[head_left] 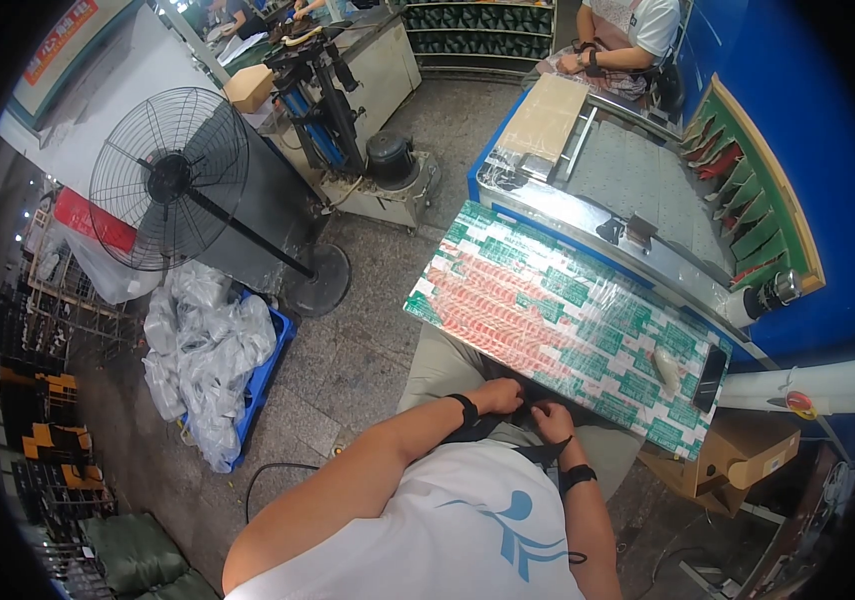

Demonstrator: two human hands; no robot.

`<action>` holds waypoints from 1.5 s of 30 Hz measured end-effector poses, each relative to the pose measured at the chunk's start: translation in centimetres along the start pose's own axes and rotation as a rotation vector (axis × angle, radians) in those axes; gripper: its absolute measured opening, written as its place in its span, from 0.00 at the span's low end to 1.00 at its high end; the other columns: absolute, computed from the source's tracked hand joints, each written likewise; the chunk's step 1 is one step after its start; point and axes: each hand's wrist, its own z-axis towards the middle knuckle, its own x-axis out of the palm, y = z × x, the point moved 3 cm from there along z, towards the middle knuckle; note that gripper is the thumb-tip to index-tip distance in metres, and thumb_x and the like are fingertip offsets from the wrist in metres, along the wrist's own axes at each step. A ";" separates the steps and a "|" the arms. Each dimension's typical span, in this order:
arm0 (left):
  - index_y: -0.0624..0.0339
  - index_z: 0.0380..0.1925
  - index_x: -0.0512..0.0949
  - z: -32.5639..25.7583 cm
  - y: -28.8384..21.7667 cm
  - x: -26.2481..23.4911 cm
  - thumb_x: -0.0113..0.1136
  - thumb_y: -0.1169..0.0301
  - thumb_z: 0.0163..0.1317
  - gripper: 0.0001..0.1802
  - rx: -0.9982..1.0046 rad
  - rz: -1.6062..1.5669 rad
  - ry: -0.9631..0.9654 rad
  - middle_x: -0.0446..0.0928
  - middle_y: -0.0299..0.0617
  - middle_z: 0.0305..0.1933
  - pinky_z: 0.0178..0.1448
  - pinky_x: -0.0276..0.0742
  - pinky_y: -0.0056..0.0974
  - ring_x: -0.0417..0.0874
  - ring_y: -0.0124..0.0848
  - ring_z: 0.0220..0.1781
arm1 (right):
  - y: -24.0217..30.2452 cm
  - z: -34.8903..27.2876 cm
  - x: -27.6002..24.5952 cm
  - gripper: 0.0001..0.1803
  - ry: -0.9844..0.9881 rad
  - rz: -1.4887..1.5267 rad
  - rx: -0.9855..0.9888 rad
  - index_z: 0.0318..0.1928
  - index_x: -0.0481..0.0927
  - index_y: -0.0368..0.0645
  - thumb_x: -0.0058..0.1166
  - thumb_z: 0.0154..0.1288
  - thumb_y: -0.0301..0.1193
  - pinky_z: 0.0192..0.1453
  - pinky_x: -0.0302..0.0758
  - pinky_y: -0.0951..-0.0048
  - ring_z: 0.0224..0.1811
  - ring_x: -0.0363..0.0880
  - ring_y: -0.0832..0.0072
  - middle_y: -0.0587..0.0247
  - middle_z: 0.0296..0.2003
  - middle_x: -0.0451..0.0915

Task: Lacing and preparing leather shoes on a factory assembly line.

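In my lap, at the near edge of a worktop (588,345) covered in green, white and red printed sheet, my two hands are close together. My left hand (499,397) has its fingers curled in over something dark. A short gap away, my right hand (552,421) is closed too, with thumb and fingers pinched together. What they hold is small, dark and partly hidden, so its kind cannot be made out. A black strap (540,452) runs across my waist just below the right hand. Both wrists carry black bands.
On the worktop's right lie a phone (711,378) and a small pale object (667,371). A conveyor machine (638,165) stands beyond, with a seated person (623,40) behind it. To the left are a floor fan (170,178) and a blue crate (266,375) of plastic-wrapped bundles; a cardboard box (723,460) sits lower right.
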 end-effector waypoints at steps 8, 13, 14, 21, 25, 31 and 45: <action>0.57 0.56 0.87 0.1 0.1 0.1 0.63 0.58 0.71 0.20 0.011 0.004 -0.006 0.88 0.56 0.57 0.66 0.82 0.54 0.87 0.54 0.61 | 0.2 -0.1 -0.1 0.20 0.011 -0.022 -0.006 0.52 0.90 0.38 0.62 0.71 0.41 0.56 0.84 0.57 0.49 0.91 0.52 0.43 0.45 0.91; 0.56 0.56 0.87 0.2 0.2 0.3 0.64 0.58 0.71 0.20 0.005 0.006 -0.004 0.87 0.56 0.57 0.66 0.82 0.54 0.87 0.54 0.61 | 0.1 0.0 0.0 0.20 0.010 -0.019 -0.009 0.52 0.90 0.37 0.62 0.71 0.40 0.56 0.84 0.57 0.49 0.91 0.52 0.43 0.45 0.91; 0.56 0.56 0.87 0.2 0.2 0.3 0.64 0.58 0.71 0.20 0.005 0.006 -0.004 0.87 0.56 0.57 0.66 0.82 0.54 0.87 0.54 0.61 | 0.0 0.0 0.0 0.20 0.009 -0.021 -0.014 0.52 0.90 0.37 0.61 0.71 0.40 0.56 0.84 0.57 0.49 0.91 0.52 0.43 0.45 0.91; 0.56 0.55 0.88 0.0 0.0 0.1 0.63 0.58 0.70 0.20 0.008 0.012 -0.009 0.87 0.56 0.57 0.66 0.82 0.55 0.87 0.54 0.61 | 0.1 0.0 0.0 0.20 0.014 0.005 0.001 0.52 0.90 0.37 0.61 0.71 0.40 0.55 0.84 0.58 0.48 0.92 0.52 0.42 0.45 0.91; 0.56 0.54 0.88 0.1 0.1 0.2 0.63 0.59 0.70 0.19 0.015 0.010 -0.019 0.87 0.57 0.56 0.66 0.82 0.55 0.87 0.55 0.61 | -0.1 0.1 0.1 0.20 0.010 -0.013 -0.012 0.52 0.90 0.36 0.61 0.71 0.40 0.55 0.84 0.58 0.48 0.92 0.53 0.42 0.44 0.91; 0.55 0.56 0.88 0.0 0.1 -0.1 0.63 0.58 0.70 0.20 0.015 0.010 -0.010 0.88 0.56 0.56 0.65 0.82 0.54 0.87 0.55 0.60 | -0.4 0.2 0.3 0.20 0.010 0.008 -0.036 0.52 0.90 0.35 0.61 0.72 0.39 0.55 0.84 0.59 0.47 0.92 0.54 0.43 0.44 0.91; 0.59 0.53 0.88 -0.1 -0.3 -0.1 0.63 0.59 0.69 0.19 0.021 -0.008 -0.014 0.87 0.57 0.56 0.65 0.81 0.55 0.87 0.55 0.60 | -0.1 -0.1 0.0 0.18 -0.004 0.028 -0.015 0.50 0.91 0.38 0.63 0.70 0.38 0.54 0.84 0.57 0.47 0.91 0.50 0.42 0.42 0.91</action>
